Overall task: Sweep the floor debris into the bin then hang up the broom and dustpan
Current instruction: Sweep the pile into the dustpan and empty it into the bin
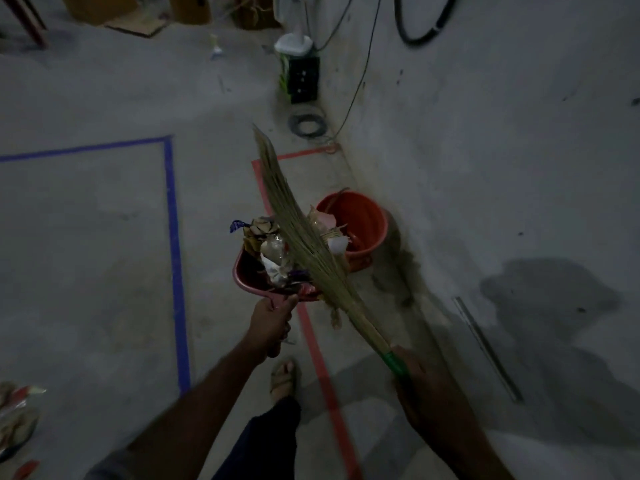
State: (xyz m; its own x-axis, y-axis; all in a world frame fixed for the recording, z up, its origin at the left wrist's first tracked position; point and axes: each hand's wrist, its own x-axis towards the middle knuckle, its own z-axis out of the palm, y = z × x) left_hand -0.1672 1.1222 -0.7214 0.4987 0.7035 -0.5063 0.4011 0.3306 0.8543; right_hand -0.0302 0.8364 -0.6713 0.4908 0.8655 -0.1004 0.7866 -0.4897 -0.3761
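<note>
Left hand [269, 323]: fingers wrapped round the handle of the red dustpan [254, 277], which is held off the floor and heaped with debris [273, 247] of wrappers and paper scraps. Broom [304, 244]: bristles laid across the heap, long axis running from lower right up to upper left. Right hand [420, 386]: closed round the green broom grip. Orange bin [356, 223]: stood against the wall, just right of and beyond the pan's open lip, partly overlapped by the load. Pan judged not yet tipped; the dump is best made forward-right, the left hand being nearer the bin.
</note>
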